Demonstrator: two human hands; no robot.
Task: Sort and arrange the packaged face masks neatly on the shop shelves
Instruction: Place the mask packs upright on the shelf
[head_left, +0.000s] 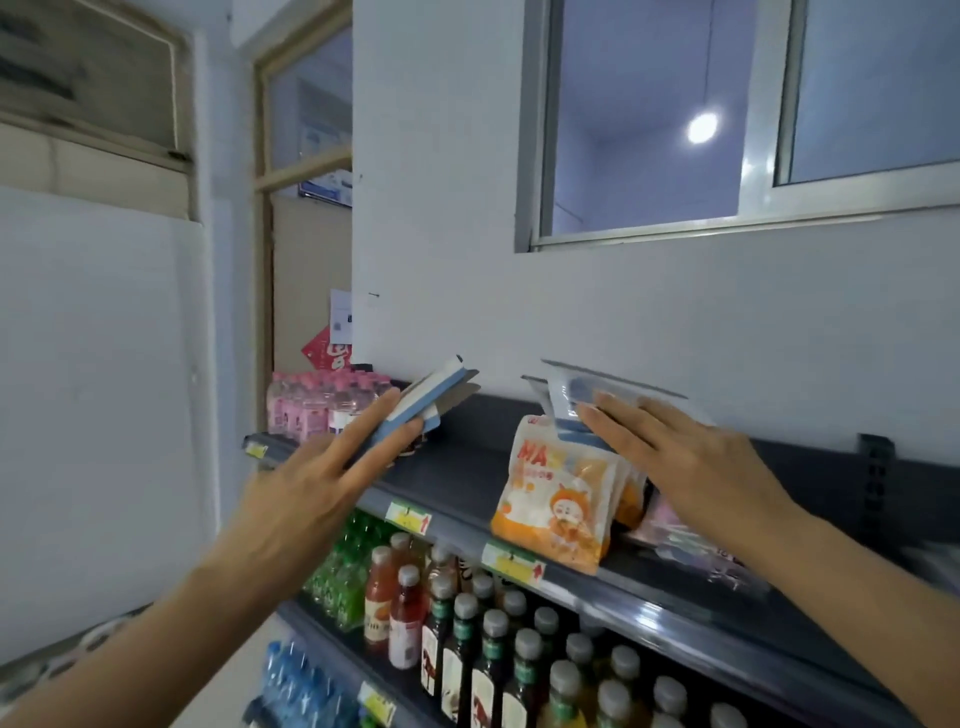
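Note:
My left hand (317, 483) holds a small stack of blue-and-white mask packs (421, 402) tilted up over the left part of the top shelf (467, 467), fingers stretched along the stack's underside. My right hand (691, 457) lies with straight fingers against clear, blue-edged mask packs (582, 402) that stand above a row of orange-and-white mask packs (556, 499) leaning on the shelf. The thumb of my right hand is hidden behind the packs. Pale pink and clear packs (691, 545) lie flat on the shelf under my right wrist.
Pink bottles (317, 405) stand at the left end of the top shelf. Below it are green bottles (343, 571), red and dark drink bottles (467, 623) and blue water bottles (296, 680). A white wall and a window (727, 119) rise behind the shelf.

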